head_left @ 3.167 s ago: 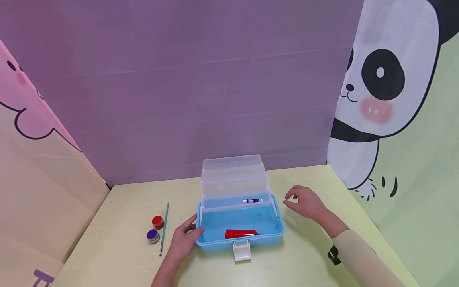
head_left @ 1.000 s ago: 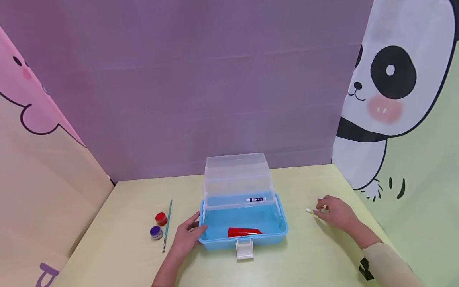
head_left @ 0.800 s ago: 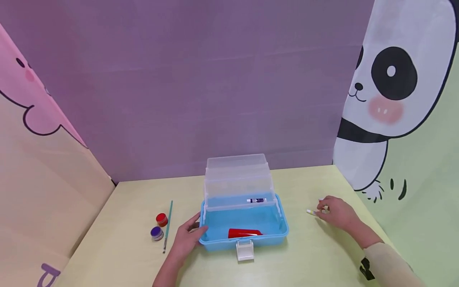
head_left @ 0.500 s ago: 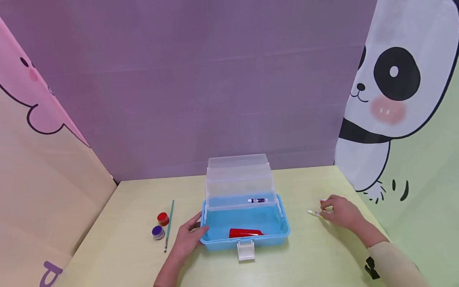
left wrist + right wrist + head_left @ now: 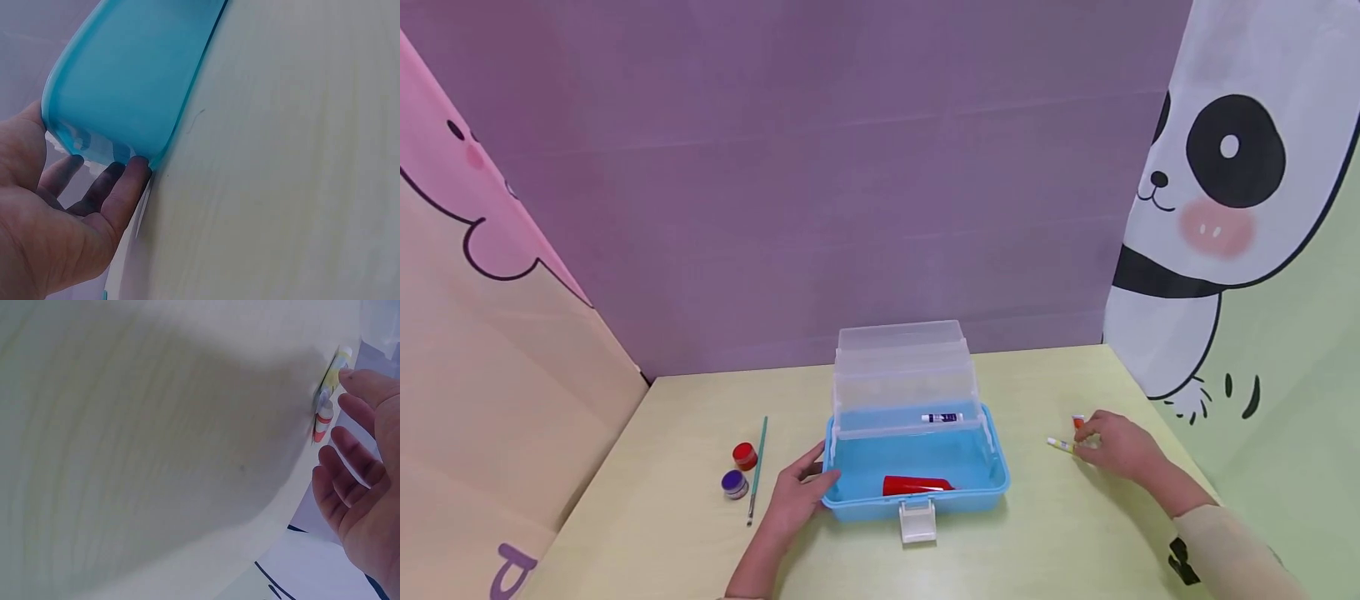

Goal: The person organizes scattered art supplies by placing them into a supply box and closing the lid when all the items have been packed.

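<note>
A light blue plastic toolbox (image 5: 917, 506) stands with its clear lid (image 5: 901, 342) and a translucent tray raised. My left hand (image 5: 795, 500) holds its left end, thumb over the rim and fingers against the outer wall. A red tapered bottle (image 5: 917, 486) lies inside the toolbox, and a dark blue and white paint tube (image 5: 942, 417) is in the raised tray. At the right, my right hand (image 5: 1122, 450) is at two small paint tubes lying on the table, one yellow (image 5: 1061, 445) and one orange-red (image 5: 323, 422). Its thumb reaches the yellow tube; the fingers are loosely bent.
Left of the toolbox on the pale wooden table (image 5: 670, 500) are a red-lidded jar (image 5: 745, 456), a purple-lidded jar (image 5: 734, 484) and a green-handled paintbrush (image 5: 760, 467). A purple backdrop (image 5: 790, 183) rises behind the table, with printed cartoon sheets on both sides.
From beside the toolbox, my right hand has moved right to the two paint tubes. More of both tubes shows now. My left hand stays on the toolbox; the view has shifted slightly.
</note>
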Demonstrator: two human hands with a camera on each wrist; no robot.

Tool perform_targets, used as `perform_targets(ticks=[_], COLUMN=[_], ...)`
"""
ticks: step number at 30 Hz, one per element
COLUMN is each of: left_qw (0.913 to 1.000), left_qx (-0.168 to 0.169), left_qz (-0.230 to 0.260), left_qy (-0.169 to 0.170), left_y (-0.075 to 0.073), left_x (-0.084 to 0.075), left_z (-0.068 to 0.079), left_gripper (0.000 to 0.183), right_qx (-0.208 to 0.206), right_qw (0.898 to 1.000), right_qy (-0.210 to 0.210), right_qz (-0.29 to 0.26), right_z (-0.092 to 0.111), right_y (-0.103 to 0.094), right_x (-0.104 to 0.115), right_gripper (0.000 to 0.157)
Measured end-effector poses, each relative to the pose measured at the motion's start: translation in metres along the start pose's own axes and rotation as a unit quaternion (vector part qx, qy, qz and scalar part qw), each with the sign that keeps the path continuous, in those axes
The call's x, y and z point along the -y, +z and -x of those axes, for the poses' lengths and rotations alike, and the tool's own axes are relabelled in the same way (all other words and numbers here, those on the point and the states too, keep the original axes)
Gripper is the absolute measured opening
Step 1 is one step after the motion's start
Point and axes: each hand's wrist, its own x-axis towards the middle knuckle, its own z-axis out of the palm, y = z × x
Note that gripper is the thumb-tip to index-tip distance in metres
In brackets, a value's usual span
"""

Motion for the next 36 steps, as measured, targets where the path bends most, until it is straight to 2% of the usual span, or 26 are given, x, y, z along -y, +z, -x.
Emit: perform_targets(ticks=[16,28,36], left_qw=[1.0000,1.0000,0.9999], left_qx=[0.003,0.000,-0.006], left_qz=[0.004,-0.002,-0.007], left_qy=[0.000,-0.004,-0.004], left_y=[0.0001,0.0013,0.0020], left_x=[-0.0020,-0.0026,-0.0024], left_z=[0.0015,0.0024,0.0025], left_gripper=[0.066,0.066,0.065], right_qx=[0.038,0.040,0.024], right_qw=[0.999,0.999,0.999], right_qy=[0.035,0.029,0.021], right_qz=[-0.003,-0.008,-0.002], right_z=[0.0004,0.0019,-0.0002], right_y=[0.0031,0.0003,0.0046], right_x=[-0.0001,0.0015,0.0005], right_gripper=[0.009,0.008,0.008])
